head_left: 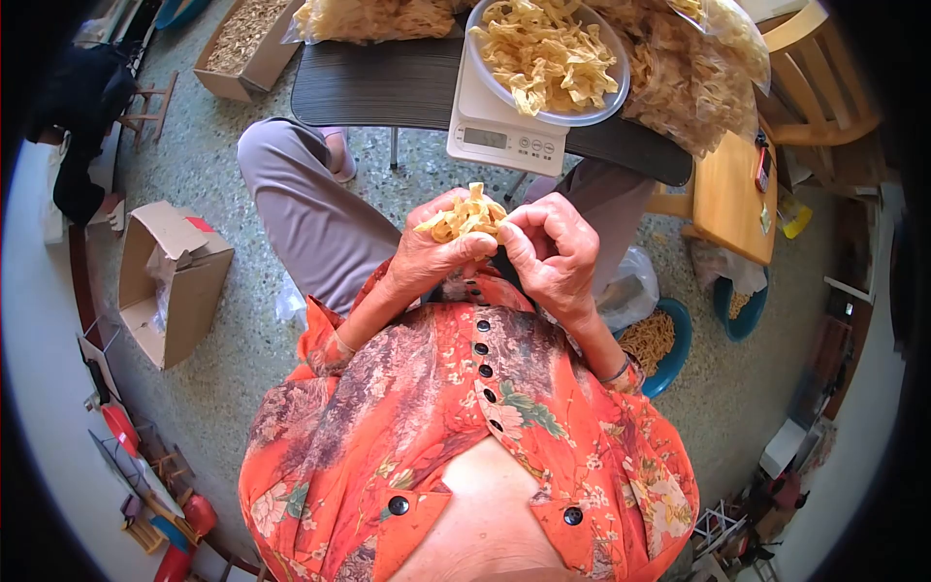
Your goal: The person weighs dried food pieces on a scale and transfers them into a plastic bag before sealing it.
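Observation:
My left hand (436,254) is closed around a bunch of dried pale yellow strips (460,221), held in front of my lap. At the bunch's right edge, my right hand (555,248) pinches with thumb and forefinger, apparently on the end of one strip. Just beyond my hands a white digital scale (506,145) sits at the edge of a dark table (373,82). On the scale rests a clear plastic bowl (625,82) heaped with similar yellow strips (548,53). The digits on its display are too small to read.
Plastic bags of strips (679,73) crowd the table's right side. An open cardboard box (175,281) stands on the floor at left. To my right are a blue-green basin (684,354) of thin brown pieces and a wooden stool (734,199). Another person (82,126) is at far left.

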Motion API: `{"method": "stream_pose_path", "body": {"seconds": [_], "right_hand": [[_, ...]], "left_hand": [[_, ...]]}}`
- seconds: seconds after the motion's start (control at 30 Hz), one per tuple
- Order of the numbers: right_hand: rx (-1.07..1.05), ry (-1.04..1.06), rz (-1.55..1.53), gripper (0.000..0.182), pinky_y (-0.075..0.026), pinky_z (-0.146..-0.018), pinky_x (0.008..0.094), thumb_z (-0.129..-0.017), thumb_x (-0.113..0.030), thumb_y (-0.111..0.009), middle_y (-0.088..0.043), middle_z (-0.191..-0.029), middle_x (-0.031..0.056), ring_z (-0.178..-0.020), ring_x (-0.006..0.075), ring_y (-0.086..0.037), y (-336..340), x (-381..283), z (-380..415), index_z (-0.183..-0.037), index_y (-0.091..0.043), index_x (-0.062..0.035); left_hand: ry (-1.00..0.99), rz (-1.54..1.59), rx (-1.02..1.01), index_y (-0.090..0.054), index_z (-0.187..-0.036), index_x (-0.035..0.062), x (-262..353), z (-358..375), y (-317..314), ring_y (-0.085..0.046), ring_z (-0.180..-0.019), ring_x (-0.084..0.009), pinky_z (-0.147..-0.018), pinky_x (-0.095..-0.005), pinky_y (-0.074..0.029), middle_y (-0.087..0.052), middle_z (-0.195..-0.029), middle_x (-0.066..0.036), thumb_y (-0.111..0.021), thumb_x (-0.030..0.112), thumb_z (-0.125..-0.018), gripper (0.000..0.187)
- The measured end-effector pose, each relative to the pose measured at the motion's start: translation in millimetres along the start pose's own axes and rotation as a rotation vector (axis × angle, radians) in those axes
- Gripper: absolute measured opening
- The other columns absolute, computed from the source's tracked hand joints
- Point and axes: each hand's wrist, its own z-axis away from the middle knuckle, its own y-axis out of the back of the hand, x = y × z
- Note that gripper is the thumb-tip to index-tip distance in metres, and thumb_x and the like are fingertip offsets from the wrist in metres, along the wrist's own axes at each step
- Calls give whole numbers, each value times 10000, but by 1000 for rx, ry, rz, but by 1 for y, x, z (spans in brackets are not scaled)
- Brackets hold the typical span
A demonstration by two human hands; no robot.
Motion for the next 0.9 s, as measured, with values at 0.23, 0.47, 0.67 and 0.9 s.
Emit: {"method": "stream_pose_path", "body": {"seconds": [0.23,0.47,0.67,0.9], "right_hand": [[5,139,57,120,-438,-476,291,-776,8,-776,-607,-761,65,-555,147,-554,-6,3,-1,-837,-678,-23],[-28,71,18,117,-407,-470,276,-791,-3,-785,-590,-748,54,-538,124,-519,-6,1,-1,-836,-679,-26],[-31,64,-6,108,-423,-481,266,-808,-17,-790,-595,-757,56,-551,118,-537,-8,3,1,-851,-690,-23],[-38,77,6,98,-444,-489,263,-816,-14,-788,-611,-768,63,-571,122,-569,-8,1,1,-845,-695,-16]], "left_hand": [[-27,-158,52,-657,-1090,4,0,2,-1,-596,-805,-62,-705,-216,-510,-656,-934,-16,-707,158,-971,201],[-46,-61,67,-655,-1085,8,-1,3,-1,-602,-866,-69,-772,-231,-516,-657,-978,-18,-679,172,-996,188],[-48,-85,77,-659,-1082,13,-4,3,3,-606,-835,-71,-747,-228,-515,-660,-950,-9,-676,157,-994,169],[-66,-97,87,-668,-1070,12,-2,4,1,-606,-833,-69,-742,-228,-514,-663,-946,-10,-685,152,-985,165]]}}
